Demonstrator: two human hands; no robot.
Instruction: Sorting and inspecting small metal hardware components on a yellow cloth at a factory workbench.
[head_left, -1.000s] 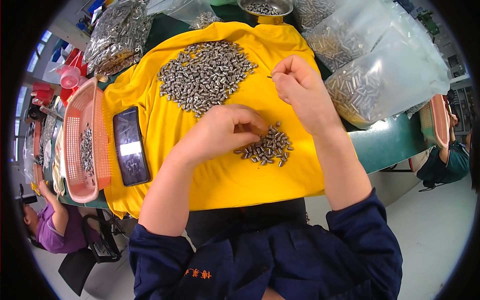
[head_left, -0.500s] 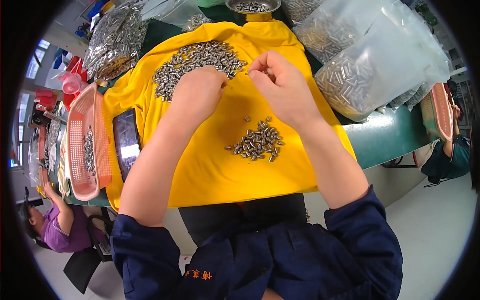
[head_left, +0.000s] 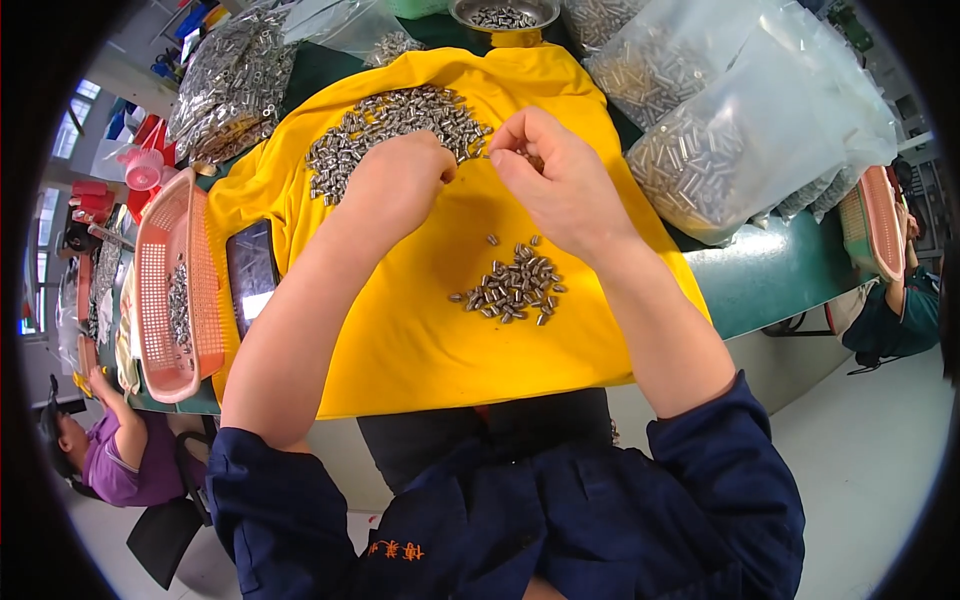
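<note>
A yellow cloth (head_left: 420,340) covers the table in front of me. At its far side lies a large heap of small metal cylinders (head_left: 385,120). My left hand (head_left: 395,185) rests at the near edge of that heap with its fingers curled under and hidden. Right beside it, my right hand (head_left: 560,180) pinches a small metal piece (head_left: 489,155) at its fingertips. Nearer to me on the cloth, below my right hand, is a small pile of the same cylinders (head_left: 515,290).
A dark phone (head_left: 250,275) and a pink basket (head_left: 170,290) holding some parts lie left of the cloth. Clear bags full of metal cylinders (head_left: 720,130) crowd the right and the far left (head_left: 235,85). A metal bowl (head_left: 505,15) stands behind. Other people sit at lower left and far right.
My left hand has moved from the small pile up to the large heap. My right hand stayed raised beside it, still pinching.
</note>
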